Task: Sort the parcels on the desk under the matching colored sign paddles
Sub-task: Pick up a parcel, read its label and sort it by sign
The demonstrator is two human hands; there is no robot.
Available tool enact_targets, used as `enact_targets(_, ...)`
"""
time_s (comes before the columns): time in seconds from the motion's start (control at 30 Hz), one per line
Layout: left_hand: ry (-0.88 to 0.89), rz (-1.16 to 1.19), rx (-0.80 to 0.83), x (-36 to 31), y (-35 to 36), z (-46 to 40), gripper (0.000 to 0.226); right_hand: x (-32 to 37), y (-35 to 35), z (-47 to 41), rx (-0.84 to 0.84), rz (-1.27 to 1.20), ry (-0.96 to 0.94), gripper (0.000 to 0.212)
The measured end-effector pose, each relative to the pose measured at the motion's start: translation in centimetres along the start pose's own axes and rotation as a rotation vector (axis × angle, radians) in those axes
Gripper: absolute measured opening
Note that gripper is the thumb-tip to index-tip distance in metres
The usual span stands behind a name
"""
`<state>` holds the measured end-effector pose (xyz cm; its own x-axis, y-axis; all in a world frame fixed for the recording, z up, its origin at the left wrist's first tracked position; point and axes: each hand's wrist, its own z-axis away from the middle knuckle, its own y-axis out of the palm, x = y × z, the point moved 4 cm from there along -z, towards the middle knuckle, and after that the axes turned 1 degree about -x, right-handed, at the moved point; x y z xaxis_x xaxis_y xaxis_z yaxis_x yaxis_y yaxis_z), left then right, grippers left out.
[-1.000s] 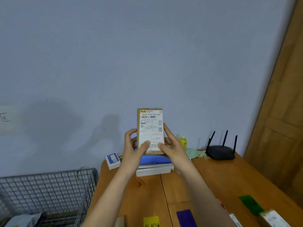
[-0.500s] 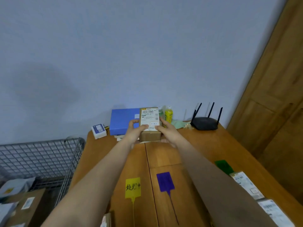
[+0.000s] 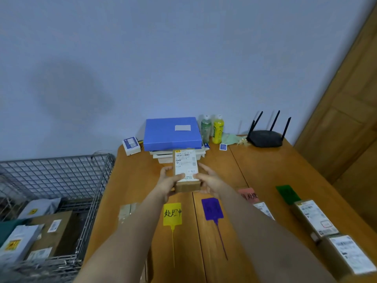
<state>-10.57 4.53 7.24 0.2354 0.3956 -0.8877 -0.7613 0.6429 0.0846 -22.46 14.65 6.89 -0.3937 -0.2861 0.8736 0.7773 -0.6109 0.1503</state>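
Change: the parcel [image 3: 186,170], raised before the wall a second ago, has come down to just above the worktop [image 3: 265,166].
Grip: left hand [image 3: 169,183] and right hand [image 3: 210,180] clasp its near end.
Place: beyond the yellow paddle [image 3: 172,213] and purple paddle [image 3: 212,208].
Meaning: placing seems near.

Blue box [image 3: 171,130] (stacked) blocks beyond bare desk [image 3: 134,180].

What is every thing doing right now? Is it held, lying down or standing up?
parcel: held in both hands, above the desk
left hand: grips parcel's left side
right hand: grips parcel's right side
yellow paddle: lying flat
purple paddle: lying flat
green paddle: lying flat
pink paddle: flat, partly hidden
two bottles: upright, capped
router: antennas up
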Motion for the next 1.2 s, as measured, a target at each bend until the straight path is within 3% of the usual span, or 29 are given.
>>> enact_targets(0.53,-0.351,0.052,-0.018,16.6,-5.3,5.2,0.059,-18.1,3.9,3.7,-0.102,0.027,0.339,0.069)
enact_targets(0.97,-0.374,-0.048,-0.070,21.0,-6.3,4.1,0.059,-21.2,5.1,3.4,-0.009,0.236,0.422,0.059)
enact_targets(1.2,-0.403,-0.093,-0.103,21.6,-6.6,3.5,0.069,-21.7,5.1,2.2,-0.007,0.303,0.462,0.067)
